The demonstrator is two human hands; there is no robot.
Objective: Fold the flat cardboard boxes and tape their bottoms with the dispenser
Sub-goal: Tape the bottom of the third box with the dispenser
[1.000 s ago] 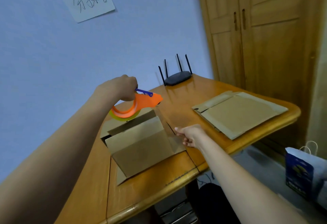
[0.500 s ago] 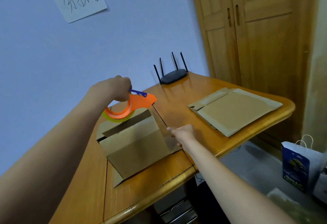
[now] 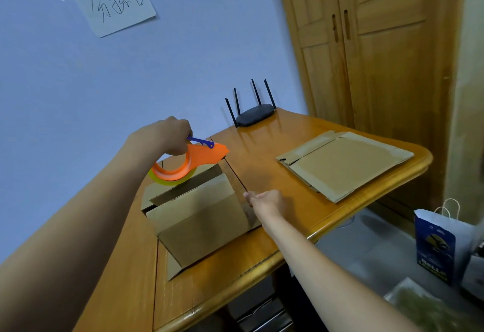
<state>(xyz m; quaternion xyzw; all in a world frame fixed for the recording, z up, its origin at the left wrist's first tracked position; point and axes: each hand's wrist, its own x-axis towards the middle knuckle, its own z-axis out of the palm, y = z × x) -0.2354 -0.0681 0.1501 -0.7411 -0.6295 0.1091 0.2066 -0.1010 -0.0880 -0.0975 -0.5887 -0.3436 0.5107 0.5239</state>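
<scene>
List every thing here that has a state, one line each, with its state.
Folded box: stood up on the table, top flaps not yet taped.
Flat boxes: lying unfolded, stacked.
Dispenser: gripped by left hand, raised over the folded box.
Right hand: pinching clear tape at the box's right edge.
Cupboard doors: closed.
Paper bag: upright on the floor.
</scene>
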